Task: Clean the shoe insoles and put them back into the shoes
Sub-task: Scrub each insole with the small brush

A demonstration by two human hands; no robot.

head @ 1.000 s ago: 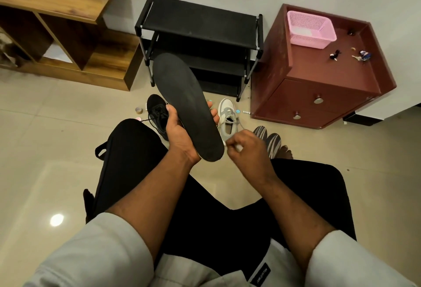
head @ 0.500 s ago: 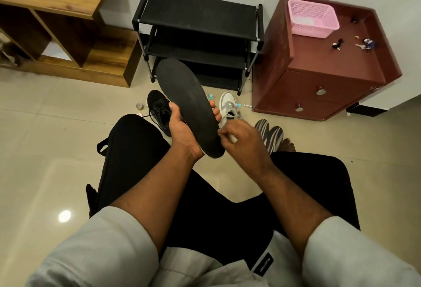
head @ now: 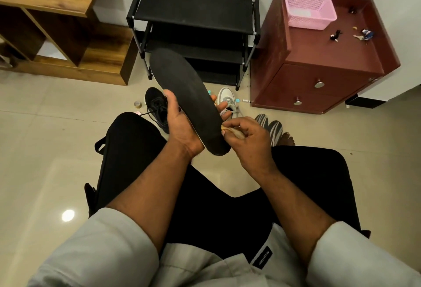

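One insole [head: 182, 95], two shoes [head: 157, 109], two hands [head: 182, 125], one pink basket [head: 309, 10], one black rack [head: 193, 11]

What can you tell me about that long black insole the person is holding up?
The insole is a long, flat, matte black piece, looking like foam or fabric, with a pale edge showing along its underside near the heel. It is out of any shoe, held in the air above the person's lap, toe end pointing away toward the shoe rack. The left hand grips it across the middle from beneath. The right hand pinches a small pale cloth against its heel edge.
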